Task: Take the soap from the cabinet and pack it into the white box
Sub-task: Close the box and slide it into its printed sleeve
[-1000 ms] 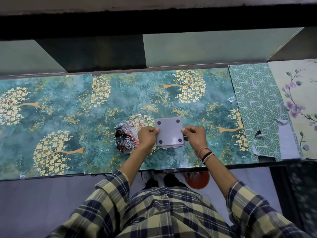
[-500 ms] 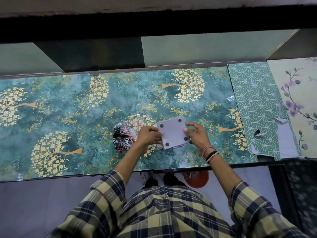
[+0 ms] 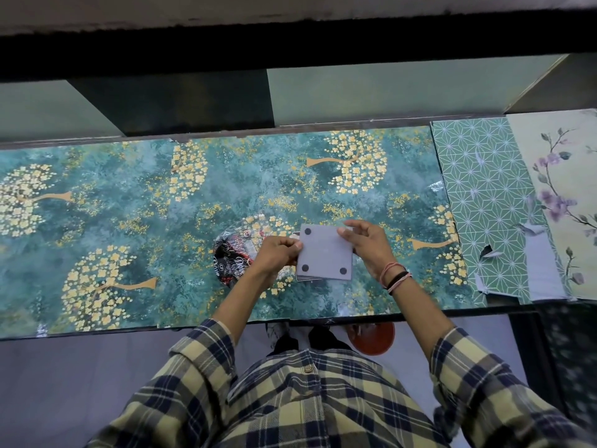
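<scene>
- Head view: both hands work at the white box (image 3: 324,252), a flat square piece with dark round pads at its corners, held just above the table (image 3: 129,202).
- Left hand (image 3: 278,255) pinches the box's left edge, fingers curled tight on it.
- Right hand (image 3: 368,245) sits at the box's far right corner, thumb and forefinger touching it, the other fingers spread loose; a light grip at best.
- Change from a second ago: the box lay square between both hands; now it is tilted and lifted on its near side, and a thin second layer peeks out under its near edge. I judge the box is being pulled apart or opened.
- Just left of the left hand, partly under it, lies a crinkly red, black and silver packet (image 3: 232,256) on the table. Whether this is the soap or its wrapper I cannot tell; no bare soap shows.
- Right of the right hand, well apart, the table's cover changes to green star-patterned paper (image 3: 484,195).
- My read: the box is not yet packed, and opening it comes first.
</scene>
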